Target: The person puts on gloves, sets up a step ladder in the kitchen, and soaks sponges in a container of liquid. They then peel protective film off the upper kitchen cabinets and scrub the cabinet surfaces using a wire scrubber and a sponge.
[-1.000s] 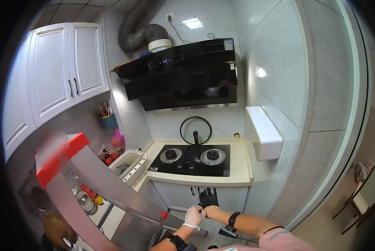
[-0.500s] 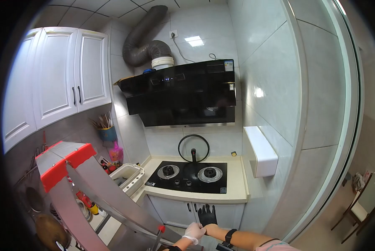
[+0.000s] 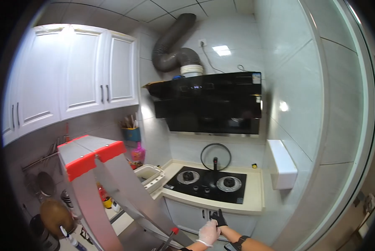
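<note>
My left hand [image 3: 209, 232], in a thin whitish glove, is closed at the wrist of my right hand, by the cuff of the black glove. The black glove [image 3: 219, 218] covers my right hand, whose fingers point up and look apart, with nothing seen in them. Both hands are low in the view, in front of the white lower cabinet [image 3: 183, 214] under the gas stove [image 3: 208, 184]. A round black lid [image 3: 216, 144] stands upright behind the stove.
A stepladder [image 3: 91, 154] with red corners stands close on the left. Above are white wall cabinets [image 3: 85, 71] and a black range hood [image 3: 208, 104]. A white box [image 3: 283, 165] sticks out from the right wall. Pans [image 3: 56, 215] hang at lower left.
The view has tilted up and turned left, so more cabinets and ceiling show. My left hand stays at my right wrist, and the black glove's fingers look less spread.
</note>
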A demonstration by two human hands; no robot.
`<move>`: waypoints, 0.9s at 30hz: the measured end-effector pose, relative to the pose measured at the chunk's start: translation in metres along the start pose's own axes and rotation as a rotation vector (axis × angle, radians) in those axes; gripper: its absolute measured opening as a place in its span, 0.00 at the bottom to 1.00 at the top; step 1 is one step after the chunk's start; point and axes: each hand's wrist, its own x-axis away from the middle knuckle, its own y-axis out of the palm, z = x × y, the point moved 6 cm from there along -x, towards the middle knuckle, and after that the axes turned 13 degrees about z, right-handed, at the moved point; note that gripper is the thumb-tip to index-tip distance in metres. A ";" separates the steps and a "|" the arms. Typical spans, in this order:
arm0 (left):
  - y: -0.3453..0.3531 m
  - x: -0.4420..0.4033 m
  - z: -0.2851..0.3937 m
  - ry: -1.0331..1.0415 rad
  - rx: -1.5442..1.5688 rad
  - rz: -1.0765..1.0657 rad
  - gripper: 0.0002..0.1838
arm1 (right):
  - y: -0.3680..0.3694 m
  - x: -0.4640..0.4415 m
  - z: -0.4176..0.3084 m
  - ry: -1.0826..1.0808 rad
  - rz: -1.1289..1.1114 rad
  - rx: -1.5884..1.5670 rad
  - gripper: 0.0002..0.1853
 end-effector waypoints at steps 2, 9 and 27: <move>0.000 -0.001 -0.014 -0.084 -0.008 0.066 0.13 | 0.004 -0.008 -0.005 0.055 0.057 -0.139 0.23; 0.010 -0.001 -0.025 -0.285 0.314 -0.083 0.08 | 0.017 -0.025 0.007 0.176 0.197 -0.531 0.28; -0.009 0.004 -0.032 -0.280 0.363 -0.169 0.11 | 0.035 -0.019 -0.033 0.652 0.074 -1.680 0.24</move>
